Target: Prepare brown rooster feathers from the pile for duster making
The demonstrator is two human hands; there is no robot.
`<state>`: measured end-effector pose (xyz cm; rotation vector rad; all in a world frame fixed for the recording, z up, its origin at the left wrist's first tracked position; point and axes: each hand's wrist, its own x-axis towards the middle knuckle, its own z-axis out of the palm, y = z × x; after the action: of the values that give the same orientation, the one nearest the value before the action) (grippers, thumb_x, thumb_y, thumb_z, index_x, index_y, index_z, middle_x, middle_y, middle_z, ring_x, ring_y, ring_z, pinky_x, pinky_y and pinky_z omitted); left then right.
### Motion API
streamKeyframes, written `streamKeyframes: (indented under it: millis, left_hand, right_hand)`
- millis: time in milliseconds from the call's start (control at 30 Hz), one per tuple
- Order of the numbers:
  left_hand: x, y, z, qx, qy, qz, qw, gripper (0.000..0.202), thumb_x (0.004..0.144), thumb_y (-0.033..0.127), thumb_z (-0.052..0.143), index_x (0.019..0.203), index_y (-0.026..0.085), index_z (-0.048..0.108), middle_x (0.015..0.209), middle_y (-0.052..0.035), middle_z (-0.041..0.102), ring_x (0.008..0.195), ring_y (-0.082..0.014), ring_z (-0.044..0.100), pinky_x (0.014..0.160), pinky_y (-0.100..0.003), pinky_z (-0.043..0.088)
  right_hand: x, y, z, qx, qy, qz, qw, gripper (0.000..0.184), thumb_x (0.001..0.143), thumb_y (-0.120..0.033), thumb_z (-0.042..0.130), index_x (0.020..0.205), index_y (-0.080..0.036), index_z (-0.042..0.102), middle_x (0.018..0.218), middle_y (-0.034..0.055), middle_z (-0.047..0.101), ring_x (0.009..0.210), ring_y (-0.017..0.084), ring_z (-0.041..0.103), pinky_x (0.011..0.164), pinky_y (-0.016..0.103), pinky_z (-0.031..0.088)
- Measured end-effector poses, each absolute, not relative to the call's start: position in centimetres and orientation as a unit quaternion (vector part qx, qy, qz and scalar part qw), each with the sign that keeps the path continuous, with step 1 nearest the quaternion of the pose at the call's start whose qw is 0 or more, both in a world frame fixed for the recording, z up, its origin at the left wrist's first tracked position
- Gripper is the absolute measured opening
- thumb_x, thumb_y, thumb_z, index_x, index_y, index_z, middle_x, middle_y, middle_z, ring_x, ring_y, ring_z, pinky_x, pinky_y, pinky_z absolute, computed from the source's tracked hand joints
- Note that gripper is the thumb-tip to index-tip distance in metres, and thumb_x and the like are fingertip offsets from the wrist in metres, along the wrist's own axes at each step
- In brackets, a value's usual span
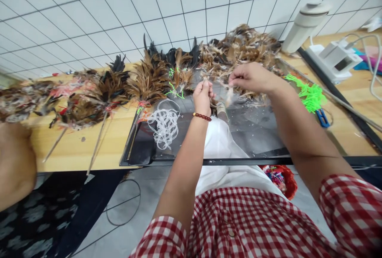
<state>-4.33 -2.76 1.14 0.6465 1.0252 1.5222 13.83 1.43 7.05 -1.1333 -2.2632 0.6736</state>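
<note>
Wispy tan feather bits (205, 79) are pinched in the left hand (203, 95), a fluffy, kinda blurry pale feather (229, 95) in the right hand (250, 78), both above a smoky see-through panel (253, 128) near shaggy brown feathers (246, 49).

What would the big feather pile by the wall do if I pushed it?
The feather pile would probably give way softly, since it looks loose and fluffy. It's likely light for its size, being all thin plumes. It might scatter a little: small pale bits already dot the dark surface in front of it.
</note>
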Motion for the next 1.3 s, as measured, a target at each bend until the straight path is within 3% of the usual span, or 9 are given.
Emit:
streamKeyframes:
  millis: [100,367,533,633,733,933,1167,1300]
  left_hand:
    - [-4.2,-2.6,0.6,0.317,0.453,0.637,0.538,0.031,0.096,0.026,0.071,0.068,0.018,0.060,0.068,0.0039,0.063,0.063,-0.0056,0.055,0.067,-0.017,0.046]
    - [-3.4,-3.3,0.7,0.302,0.449,0.586,0.603,0.026,0.089,0.029,0.079,0.071,0.019,0.064,0.063,0.0020,0.065,0.064,-0.0113,0.064,0.065,-0.021,0.048]
    - [-3.2,-3.4,0.7,0.316,0.432,0.572,0.622,0.022,0.091,0.024,0.077,0.073,0.019,0.066,0.065,0.0011,0.068,0.069,-0.0118,0.067,0.070,-0.021,0.051]
    - [-3.3,-3.3,0.5,0.317,0.436,0.575,0.616,0.024,0.092,0.026,0.075,0.072,0.018,0.065,0.067,0.0002,0.069,0.068,-0.0115,0.066,0.070,-0.022,0.051]
    - [-3.5,-3.2,0.3,0.306,0.452,0.595,0.590,0.024,0.093,0.033,0.076,0.076,0.019,0.066,0.070,0.0005,0.068,0.070,-0.0110,0.065,0.071,-0.022,0.051]
    - [-3.4,-2.5,-0.5,0.285,0.464,0.642,0.540,0.026,0.091,0.044,0.077,0.083,0.020,0.069,0.075,0.0025,0.065,0.072,-0.0093,0.063,0.071,-0.021,0.050]
    - [-3.2,-2.4,-0.5,0.262,0.400,0.677,0.560,0.018,0.096,0.027,0.072,0.081,0.017,0.069,0.084,0.0011,0.072,0.082,-0.0074,0.067,0.090,-0.022,0.053]
    - [-3.3,-2.6,-0.2,0.252,0.382,0.653,0.603,0.018,0.093,0.034,0.076,0.089,0.017,0.073,0.093,-0.0029,0.076,0.094,-0.0122,0.073,0.094,-0.027,0.055]
  right_hand:
    - [12.6,1.1,6.2,-0.369,-0.852,0.259,0.264,0.018,0.085,-0.038,0.072,0.077,-0.022,0.074,0.076,0.0009,0.071,0.078,0.017,0.062,0.076,0.031,0.045]
    - [11.1,0.6,5.1,-0.412,-0.821,0.225,0.325,0.015,0.089,-0.032,0.066,0.080,-0.023,0.074,0.082,0.0042,0.072,0.086,0.021,0.065,0.082,0.035,0.048]
    - [10.8,0.5,4.6,-0.426,-0.812,0.223,0.331,0.013,0.089,-0.031,0.068,0.081,-0.024,0.075,0.087,0.0054,0.073,0.086,0.021,0.064,0.084,0.036,0.049]
    - [10.8,0.8,4.2,-0.446,-0.779,0.230,0.376,0.012,0.089,-0.032,0.069,0.084,-0.023,0.075,0.089,0.0063,0.074,0.086,0.021,0.063,0.082,0.038,0.050]
    - [11.1,0.9,4.2,-0.470,-0.739,0.261,0.405,0.018,0.088,-0.040,0.073,0.082,-0.023,0.074,0.084,0.0060,0.072,0.081,0.020,0.061,0.074,0.036,0.049]
    - [11.3,0.5,4.1,-0.419,-0.772,0.329,0.346,0.039,0.071,-0.056,0.088,0.070,-0.020,0.072,0.068,0.0022,0.067,0.067,0.015,0.054,0.063,0.032,0.040]
    - [9.6,-0.1,3.0,-0.430,-0.749,0.341,0.370,0.048,0.077,-0.063,0.080,0.060,-0.019,0.067,0.056,-0.0009,0.056,0.062,0.014,0.050,0.060,0.030,0.036]
    - [9.1,-0.1,2.6,-0.432,-0.707,0.383,0.408,0.050,0.079,-0.057,0.083,0.053,-0.021,0.059,0.055,-0.0003,0.053,0.066,0.016,0.055,0.065,0.031,0.045]
